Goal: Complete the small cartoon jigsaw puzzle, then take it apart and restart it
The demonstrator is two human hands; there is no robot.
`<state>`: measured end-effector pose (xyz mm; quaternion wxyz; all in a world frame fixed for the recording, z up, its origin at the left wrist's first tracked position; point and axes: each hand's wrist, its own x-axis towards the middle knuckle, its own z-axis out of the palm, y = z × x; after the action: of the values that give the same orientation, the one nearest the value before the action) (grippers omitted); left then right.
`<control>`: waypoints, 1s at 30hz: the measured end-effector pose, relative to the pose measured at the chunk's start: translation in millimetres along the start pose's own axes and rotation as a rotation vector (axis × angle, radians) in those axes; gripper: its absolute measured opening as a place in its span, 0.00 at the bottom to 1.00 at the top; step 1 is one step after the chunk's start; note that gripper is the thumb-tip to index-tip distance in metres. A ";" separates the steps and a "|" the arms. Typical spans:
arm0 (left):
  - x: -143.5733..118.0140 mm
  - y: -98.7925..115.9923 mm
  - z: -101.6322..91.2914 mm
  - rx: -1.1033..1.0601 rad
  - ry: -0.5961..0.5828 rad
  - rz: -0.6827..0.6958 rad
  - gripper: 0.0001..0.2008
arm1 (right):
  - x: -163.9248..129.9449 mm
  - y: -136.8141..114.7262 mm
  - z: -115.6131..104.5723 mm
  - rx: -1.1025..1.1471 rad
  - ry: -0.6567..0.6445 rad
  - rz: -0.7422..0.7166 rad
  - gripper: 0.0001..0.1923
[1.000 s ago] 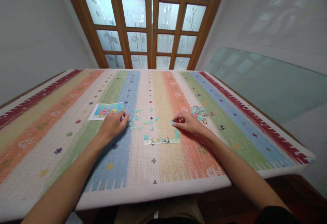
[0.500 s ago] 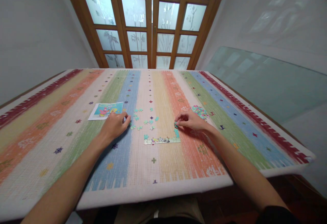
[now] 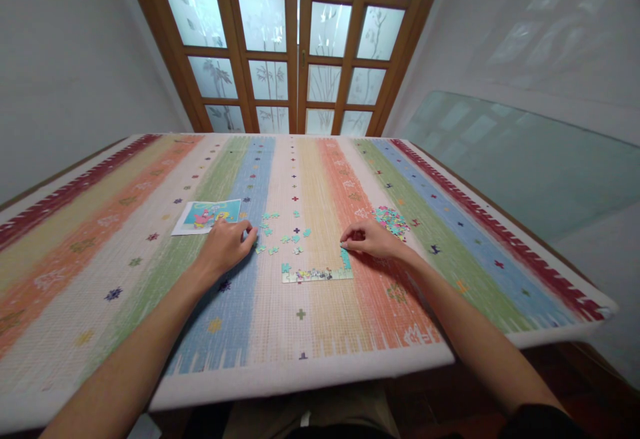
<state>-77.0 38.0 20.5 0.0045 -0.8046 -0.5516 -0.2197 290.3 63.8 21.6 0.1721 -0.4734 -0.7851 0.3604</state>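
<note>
My right hand (image 3: 373, 237) is closed in a pinch at the top of the right side of a partly joined jigsaw border (image 3: 316, 275). Its fingertips press a small teal puzzle piece, mostly hidden under them. The joined border has a pale bottom row with small figures, and short teal sides rise at both ends. My left hand (image 3: 227, 242) rests on the table with fingers loosely bent and thumb apart, holding nothing that I can see. It partly covers a printed cartoon picture (image 3: 207, 215). Several loose teal puzzle pieces (image 3: 285, 239) lie between the hands.
A heap of mixed colourful puzzle pieces (image 3: 393, 221) lies just beyond my right hand. A striped cloth (image 3: 210, 332) covers the table. Wooden doors with frosted panes (image 3: 270, 79) stand past the far edge, and a glass sheet (image 3: 525, 152) leans at the right wall.
My right hand has shifted very slightly, its fingers lowering the teal piece onto the top of the border's right side. My left hand stays nearly still.
</note>
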 end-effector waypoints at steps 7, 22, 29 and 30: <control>-2.4 9.5 -1.6 -0.059 -0.019 0.058 0.16 | 1.0 -0.1 0.6 -0.047 0.026 -0.033 0.05; -16.9 46.7 -0.7 -0.228 -0.357 0.319 0.19 | -7.8 2.7 -10.7 -0.033 -0.117 -0.095 0.20; -17.1 48.5 4.3 -0.245 -0.369 0.346 0.14 | -9.9 -1.0 -9.1 -0.107 -0.123 -0.113 0.18; -17.1 48.5 4.4 -0.247 -0.371 0.346 0.14 | -10.2 -1.7 -10.0 -0.119 -0.126 -0.114 0.18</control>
<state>-37.4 4.9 21.8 -0.1571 -0.9078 -0.3664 -0.1302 300.3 58.4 30.4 0.1142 -0.4140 -0.8399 0.3319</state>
